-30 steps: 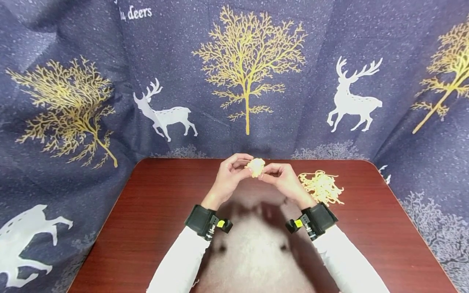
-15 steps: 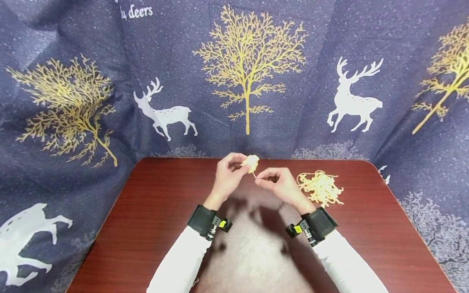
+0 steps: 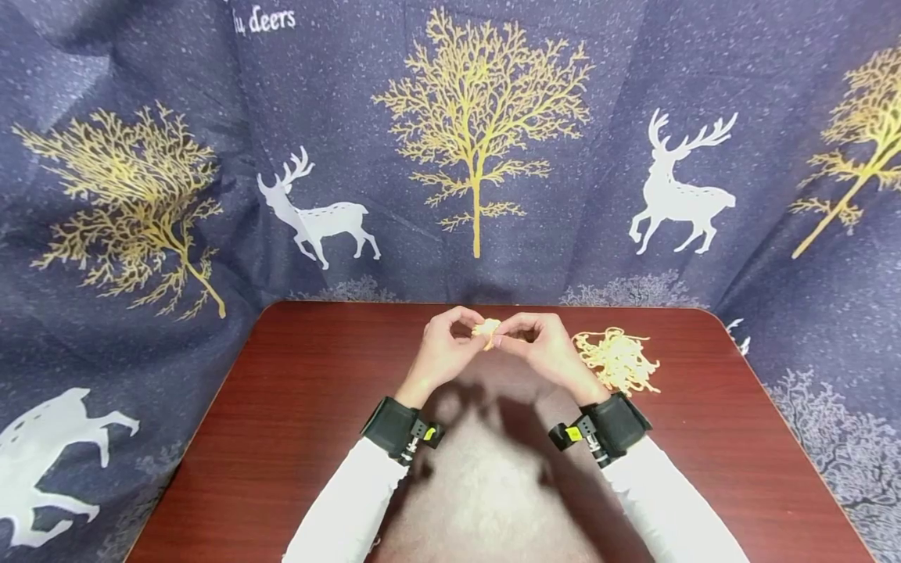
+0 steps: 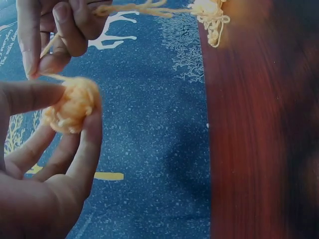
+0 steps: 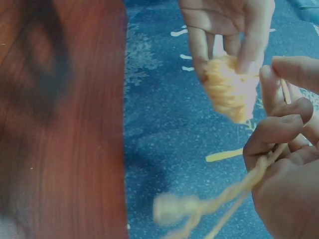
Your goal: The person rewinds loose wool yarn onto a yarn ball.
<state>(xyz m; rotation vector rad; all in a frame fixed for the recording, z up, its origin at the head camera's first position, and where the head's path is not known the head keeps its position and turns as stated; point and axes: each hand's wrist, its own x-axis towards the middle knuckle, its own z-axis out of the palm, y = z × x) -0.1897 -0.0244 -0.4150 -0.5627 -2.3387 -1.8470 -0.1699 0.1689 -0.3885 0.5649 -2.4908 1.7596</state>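
Note:
A small wound ball of pale yellow yarn (image 4: 72,107) is held up above the far part of the table. My left hand (image 3: 443,349) grips it between thumb and fingers. Just to its right, my right hand (image 3: 545,352) pinches the strand that runs from the ball. In the right wrist view, a yarn strand (image 5: 232,191) also passes through the curled fingers of that hand and trails out below. Its trailing end leads toward a loose tangled heap of yarn (image 3: 618,361), which lies on the table beyond the right forearm.
The reddish-brown wooden table (image 3: 303,422) ends just past the hands. Behind it hangs a dark blue cloth (image 3: 436,234) printed with deer and trees. A black camera band (image 3: 394,422) wraps the left wrist, and another black band (image 3: 615,422) the right.
My right hand drew down away from the ball with the strand, then came back up close to it. The ball has turned and dropped slightly in the left hand.

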